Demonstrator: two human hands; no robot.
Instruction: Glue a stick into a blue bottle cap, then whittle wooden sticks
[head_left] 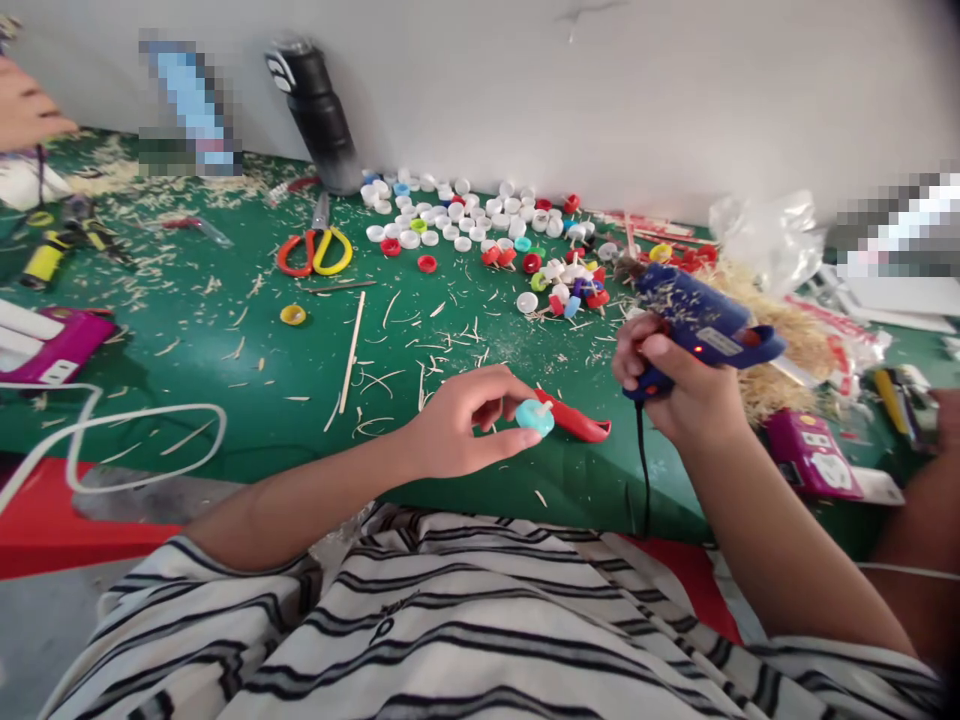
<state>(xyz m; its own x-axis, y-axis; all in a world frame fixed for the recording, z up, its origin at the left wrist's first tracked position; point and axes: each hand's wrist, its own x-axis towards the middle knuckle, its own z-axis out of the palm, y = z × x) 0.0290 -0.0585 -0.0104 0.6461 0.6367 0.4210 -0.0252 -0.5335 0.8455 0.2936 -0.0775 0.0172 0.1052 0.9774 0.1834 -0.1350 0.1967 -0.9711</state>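
Note:
My left hand (480, 420) pinches a light-blue bottle cap (535, 418) between thumb and fingers; a short pale stub stands up from the cap. My right hand (675, 375) is wrapped round the handle of a blue glue gun (697, 315), its nozzle pointing up and left and a small red light lit on its side. A black cord hangs down from the gun. Just behind the held cap lies a red-handled tool (577, 418) on the green table. Several caps with sticks in them (570, 285) form a pile left of the nozzle.
Many loose white and coloured caps (480, 215) lie towards the wall. Scissors (315, 250), a thin wooden stick (352, 350) and a black bottle (319, 120) stand or lie leftward. Purple power strips (810, 455) sit at both sides. Other people's hands (30, 110) show at the edges.

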